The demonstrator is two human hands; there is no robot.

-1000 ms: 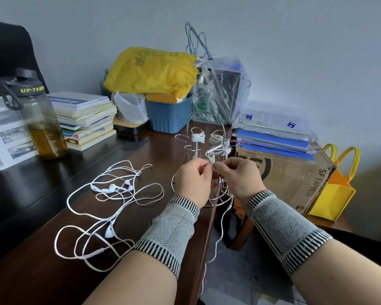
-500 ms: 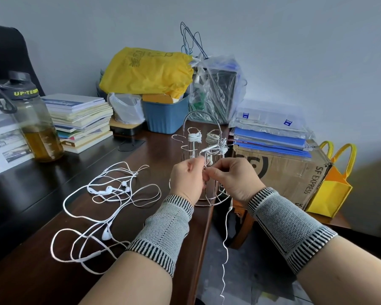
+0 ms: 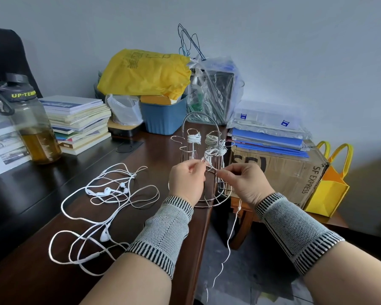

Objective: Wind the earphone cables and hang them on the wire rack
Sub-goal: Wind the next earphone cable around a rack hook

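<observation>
Brown desk (image 3: 141,271): earphone cable (image 3: 209,165) pinched between left hand (image 3: 186,181), right hand (image 3: 243,182)

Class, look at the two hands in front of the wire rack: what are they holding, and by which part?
Both pinch one white earphone cable: the left hand near its wound end by the wire rack, the right hand further along, the rest dangling below.

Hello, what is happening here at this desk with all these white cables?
A person is winding earphone cables onto a wire rack. The left hand and right hand both pinch one white cable in front of the rack, and its loose end hangs off the desk edge. Two wound bundles already hang on the rack. More loose earphones lie tangled on the desk.
</observation>
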